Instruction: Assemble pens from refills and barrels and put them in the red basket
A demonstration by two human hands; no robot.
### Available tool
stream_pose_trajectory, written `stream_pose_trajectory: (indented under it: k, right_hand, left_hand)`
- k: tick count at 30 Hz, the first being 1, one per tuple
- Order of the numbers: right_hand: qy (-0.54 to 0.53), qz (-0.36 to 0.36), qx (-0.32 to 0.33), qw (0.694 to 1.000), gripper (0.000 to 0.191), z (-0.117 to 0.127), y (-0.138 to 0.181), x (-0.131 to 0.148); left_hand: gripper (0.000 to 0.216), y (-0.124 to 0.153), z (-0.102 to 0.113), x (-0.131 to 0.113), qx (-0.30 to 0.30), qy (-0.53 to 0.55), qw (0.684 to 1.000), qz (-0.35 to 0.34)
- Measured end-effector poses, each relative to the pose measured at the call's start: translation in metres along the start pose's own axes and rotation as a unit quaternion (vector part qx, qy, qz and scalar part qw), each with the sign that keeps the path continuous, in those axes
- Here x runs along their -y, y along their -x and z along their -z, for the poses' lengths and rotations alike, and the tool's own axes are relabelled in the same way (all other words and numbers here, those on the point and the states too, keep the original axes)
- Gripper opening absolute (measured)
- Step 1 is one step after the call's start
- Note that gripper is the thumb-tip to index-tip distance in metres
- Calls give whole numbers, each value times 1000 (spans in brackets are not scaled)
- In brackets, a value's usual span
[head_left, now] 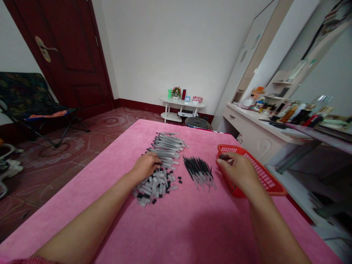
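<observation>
My left hand (pixel 148 165) rests with curled fingers where the row of clear pen barrels (pixel 167 148) meets a heap of pen caps (pixel 155 187); whatever its fingertips hold is hidden. The caps are clear, with small black pieces among them. Right of the barrels lies a bundle of pen refills (pixel 199 171), dark at the far end and pale at the near end. My right hand (pixel 238 170) is over the left side of a red plastic basket (pixel 271 181), thumb and fingers pinched together. Something dark shows at its fingertips, too small to name.
A pink cloth (pixel 165 234) covers the table. Beyond it are a round stool (pixel 197 122) and a small white stand (pixel 172 116). A dresser (pixel 253 126) with bottles is on the right, and a folding chair (pixel 35 99) stands at the left by a dark red door (pixel 63 47).
</observation>
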State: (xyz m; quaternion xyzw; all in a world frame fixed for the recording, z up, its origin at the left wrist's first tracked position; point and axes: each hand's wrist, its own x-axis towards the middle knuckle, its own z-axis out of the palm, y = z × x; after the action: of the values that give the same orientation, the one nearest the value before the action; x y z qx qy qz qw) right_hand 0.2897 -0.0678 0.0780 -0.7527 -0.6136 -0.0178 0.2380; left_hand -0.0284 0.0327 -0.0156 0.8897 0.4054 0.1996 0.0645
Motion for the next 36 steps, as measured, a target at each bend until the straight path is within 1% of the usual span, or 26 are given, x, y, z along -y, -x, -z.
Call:
stream_pose_trajectory:
  k: [7, 10, 14, 17, 20, 22, 24, 27, 28, 29, 30, 31, 32, 34, 36]
  right_hand:
    - [-27, 64, 61, 996, 22, -29, 11, 26]
    - [-64, 83, 74, 992, 22, -43, 18, 35]
    - [-130, 113, 108, 979, 20, -62, 34, 52]
    - [-163, 122, 126, 971, 24, -73, 44, 63]
    - [-182, 111, 145, 966, 18, -79, 49, 66]
    - [-219, 89, 160, 958, 23, -83, 48, 65]
    - [-299, 44, 190, 934, 26, -86, 47, 63]
    - [-430, -41, 276, 859, 35, -88, 46, 62]
    - [-452, -53, 295, 840, 38, -88, 46, 63]
    - [-461, -50, 302, 833, 39, -87, 46, 64]
    - [-459, -31, 297, 837, 37, -85, 46, 64]
    - [-446, -2, 281, 850, 34, -83, 47, 66]
    - [-419, 31, 259, 869, 32, -81, 47, 67]
    - [-333, 97, 202, 916, 29, -76, 48, 70]
    - [-221, 153, 147, 952, 27, -70, 50, 72]
  left_hand:
    - [11, -2, 1, -5, 21, -29, 999, 2]
    - [11, -2, 5, -10, 22, -40, 999, 1]
    - [12, -3, 12, -27, -11, -39, 998, -42]
    - [14, -2, 18, -45, -32, -43, 995, -79]
    - [15, -1, 22, -58, -48, -44, 993, -103]
    - [18, 0, 23, -62, -64, -39, 990, -118]
    - [20, 1, 22, -63, -74, -30, 986, -145]
    - [24, 3, 19, -61, -70, -26, 979, -191]
    - [25, 4, 18, -60, -67, -27, 978, -197]
    - [26, 5, 17, -59, -64, -28, 978, -197]
    - [26, 6, 17, -59, -58, -27, 979, -193]
    - [27, 7, 17, -59, -51, -23, 981, -186]
    - [27, 7, 18, -60, -43, -17, 983, -178]
    - [27, 7, 18, -62, -24, -1, 987, -159]
    - [24, 7, 19, -64, -9, 13, 991, -135]
